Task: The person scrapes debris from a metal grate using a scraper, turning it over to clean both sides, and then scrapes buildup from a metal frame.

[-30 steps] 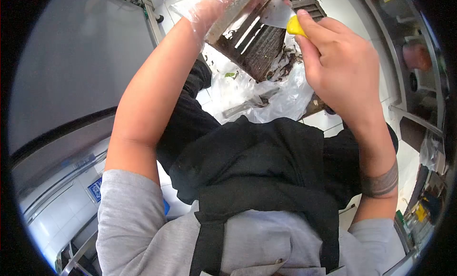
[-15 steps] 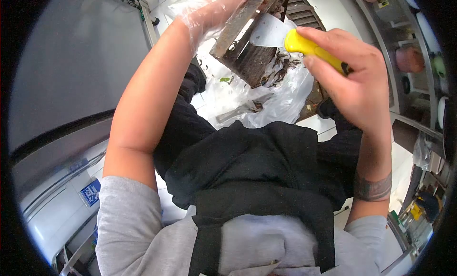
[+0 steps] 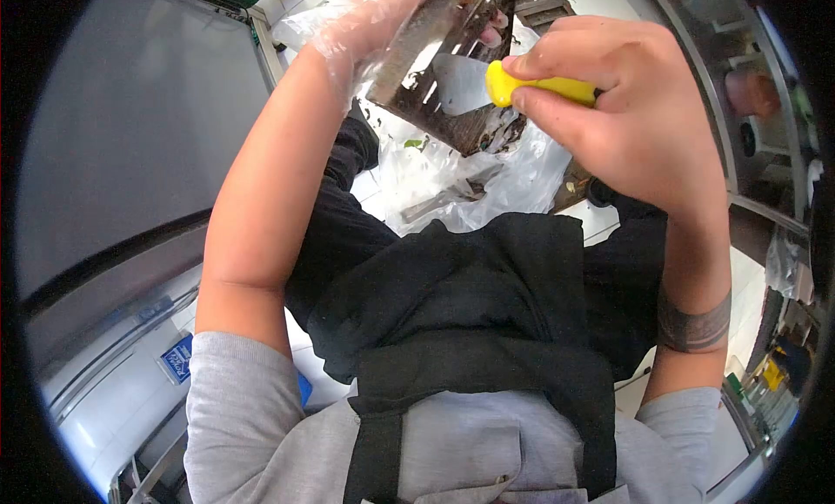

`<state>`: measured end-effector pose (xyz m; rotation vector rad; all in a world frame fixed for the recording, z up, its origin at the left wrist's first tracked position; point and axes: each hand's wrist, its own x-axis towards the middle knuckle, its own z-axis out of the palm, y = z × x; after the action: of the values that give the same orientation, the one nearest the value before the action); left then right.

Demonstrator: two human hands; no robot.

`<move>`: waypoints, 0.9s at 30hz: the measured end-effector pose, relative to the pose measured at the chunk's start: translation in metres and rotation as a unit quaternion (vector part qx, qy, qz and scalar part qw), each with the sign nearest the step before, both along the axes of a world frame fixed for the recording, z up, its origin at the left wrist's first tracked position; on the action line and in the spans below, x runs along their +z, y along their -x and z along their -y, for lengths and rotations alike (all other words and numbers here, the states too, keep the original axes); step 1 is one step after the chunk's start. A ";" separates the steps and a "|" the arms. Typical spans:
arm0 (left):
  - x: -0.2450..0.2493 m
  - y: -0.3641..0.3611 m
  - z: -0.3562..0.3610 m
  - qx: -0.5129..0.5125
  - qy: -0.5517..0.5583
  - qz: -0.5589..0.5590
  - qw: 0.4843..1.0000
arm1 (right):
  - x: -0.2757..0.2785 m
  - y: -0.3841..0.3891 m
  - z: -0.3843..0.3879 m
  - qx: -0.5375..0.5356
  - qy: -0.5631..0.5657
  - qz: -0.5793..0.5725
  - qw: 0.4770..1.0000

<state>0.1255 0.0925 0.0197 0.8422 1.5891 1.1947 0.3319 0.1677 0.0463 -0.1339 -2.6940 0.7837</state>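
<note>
My left hand (image 3: 387, 21), in a clear plastic glove, grips a dirty slatted grate (image 3: 445, 128) at the top of the view. Its fingertips show through a gap between the slats. The grate is tilted, with dark grime on it. In my bare right hand (image 3: 639, 113) is a scraper (image 3: 557, 87) with a yellow handle and a broad flat blade. The blade lies over the inner face of the grate; whether it touches is hard to tell. Under the grate spreads a clear plastic bag (image 3: 535, 173) with dark debris on it.
Another slatted grate (image 3: 541, 1) lies on the white tiled floor behind. A large grey panel (image 3: 148, 121) stands close on the left. To the right is a shelf unit with containers (image 3: 752, 95). My knees, in black, flank the bag.
The scraper has moved left and down, further across the grate, with my right hand. My left hand and the grate have shifted slightly left.
</note>
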 end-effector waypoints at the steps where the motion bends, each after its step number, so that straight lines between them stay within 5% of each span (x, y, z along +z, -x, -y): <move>1: 0.000 -0.002 0.001 0.006 -0.018 0.022 1.000 | 0.000 0.000 0.001 0.001 -0.012 0.012 1.000; 5: -0.008 0.001 -0.002 0.010 -0.039 0.041 0.998 | -0.012 0.000 -0.006 -0.083 0.125 -0.046 0.988; 7: -0.005 0.005 -0.005 -0.025 -0.008 -0.070 0.997 | -0.003 0.004 -0.003 -0.093 0.104 -0.057 0.989; 8: 0.036 -0.028 0.000 0.045 0.106 -0.054 0.992 | 0.018 0.007 0.004 -0.094 0.074 -0.001 0.993; 9: 0.028 -0.023 -0.001 0.044 0.107 -0.054 0.992 | 0.029 0.009 0.008 -0.095 0.044 0.055 0.993; 11: 0.004 -0.006 -0.004 0.010 0.011 -0.077 0.997 | 0.006 0.003 0.005 -0.066 0.066 0.031 0.995; 20: 0.018 -0.025 0.008 0.035 -0.022 0.073 0.996 | -0.010 -0.001 0.027 -0.069 0.052 -0.041 0.995; 22: 0.018 -0.028 0.008 0.066 -0.019 0.090 0.994 | -0.015 -0.004 0.030 -0.054 -0.021 -0.021 0.998; 27: -0.009 -0.004 0.000 0.056 -0.072 0.105 0.990 | -0.038 -0.008 0.056 -0.091 0.036 -0.041 0.994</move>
<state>0.1292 0.0928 0.0103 0.6984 1.4070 1.4435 0.3397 0.1117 0.0078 -0.3531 -2.5344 0.8122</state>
